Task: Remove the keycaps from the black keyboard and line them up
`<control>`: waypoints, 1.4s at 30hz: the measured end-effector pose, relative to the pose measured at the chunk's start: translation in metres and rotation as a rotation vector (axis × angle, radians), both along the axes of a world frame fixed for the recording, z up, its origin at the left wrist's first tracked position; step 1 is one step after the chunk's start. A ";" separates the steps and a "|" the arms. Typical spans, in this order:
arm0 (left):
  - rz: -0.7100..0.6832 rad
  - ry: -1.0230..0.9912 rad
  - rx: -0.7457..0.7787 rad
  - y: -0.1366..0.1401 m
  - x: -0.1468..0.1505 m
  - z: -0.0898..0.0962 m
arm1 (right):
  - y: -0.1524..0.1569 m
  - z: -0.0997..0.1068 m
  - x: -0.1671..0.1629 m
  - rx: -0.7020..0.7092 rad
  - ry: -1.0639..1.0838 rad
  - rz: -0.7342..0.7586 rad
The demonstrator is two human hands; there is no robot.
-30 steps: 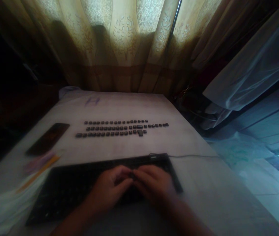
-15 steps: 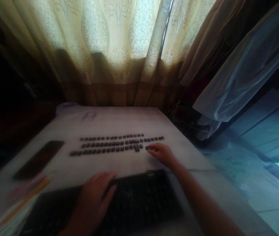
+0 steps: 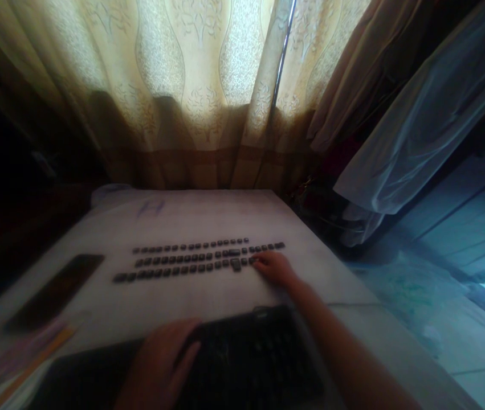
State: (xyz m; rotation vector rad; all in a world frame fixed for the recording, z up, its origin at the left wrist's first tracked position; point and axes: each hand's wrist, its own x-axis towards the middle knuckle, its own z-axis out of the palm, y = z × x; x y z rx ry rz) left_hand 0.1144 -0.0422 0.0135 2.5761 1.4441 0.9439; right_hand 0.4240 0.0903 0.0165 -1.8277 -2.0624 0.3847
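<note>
A black keyboard (image 3: 251, 353) lies along the near edge of the white table. My left hand (image 3: 165, 356) rests over its upper edge, thumb and fingers apart. Beyond it, loose black keycaps stand in three rows, among them a larger L-shaped keycap (image 3: 236, 265). My right hand (image 3: 274, 267) is at the right end of the nearest row, fingertips pinched on a small dark keycap (image 3: 252, 260) close to the table. The fingers partly hide that keycap. Blur and shade hide the detail of the keyboard's surface.
A dark phone-like slab (image 3: 56, 291) lies on the table (image 3: 208, 213) at the left. Nearer is an orange pencil-like stick (image 3: 32, 367) beside a blurred pinkish item. Patterned curtains (image 3: 202, 85) hang behind the table, and pale cloths (image 3: 413, 136) hang at the right.
My right hand has moved slightly left with the keycap, bringing it beside the last keycap of the nearest row. The left hand stays on the keyboard. The whole view has shifted a little.
</note>
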 end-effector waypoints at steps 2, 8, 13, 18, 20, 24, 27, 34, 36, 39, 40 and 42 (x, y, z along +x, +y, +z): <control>0.001 0.000 -0.014 0.000 0.000 0.001 | 0.001 0.000 0.000 -0.003 -0.019 0.006; -0.007 0.011 -0.041 -0.001 0.001 -0.001 | 0.000 0.001 -0.002 0.006 -0.040 0.009; -0.006 0.011 -0.061 -0.001 0.002 -0.001 | 0.000 0.001 -0.003 0.012 -0.036 -0.012; -0.021 0.042 -0.092 0.000 0.004 0.002 | -0.009 0.006 0.000 0.025 -0.003 -0.032; -0.028 0.048 -0.104 0.000 0.004 0.003 | -0.023 0.013 0.000 0.043 0.018 -0.037; -0.036 0.053 -0.130 -0.001 0.006 0.005 | -0.070 0.036 -0.016 0.080 0.078 0.045; -0.032 0.052 -0.148 -0.002 0.007 0.006 | -0.110 0.055 -0.039 0.071 0.125 0.393; -0.022 0.064 -0.164 -0.003 0.009 0.006 | -0.153 0.043 -0.073 -0.031 -0.086 0.627; -0.021 0.066 -0.162 -0.003 0.009 0.006 | -0.155 0.038 -0.074 -0.033 -0.107 0.624; -0.026 0.067 -0.163 -0.003 0.009 0.006 | -0.156 0.038 -0.075 -0.027 -0.162 0.597; -0.028 0.066 -0.162 -0.003 0.009 0.006 | -0.156 0.039 -0.076 -0.021 -0.181 0.586; -0.029 0.067 -0.161 -0.003 0.009 0.005 | -0.157 0.041 -0.077 -0.009 -0.210 0.567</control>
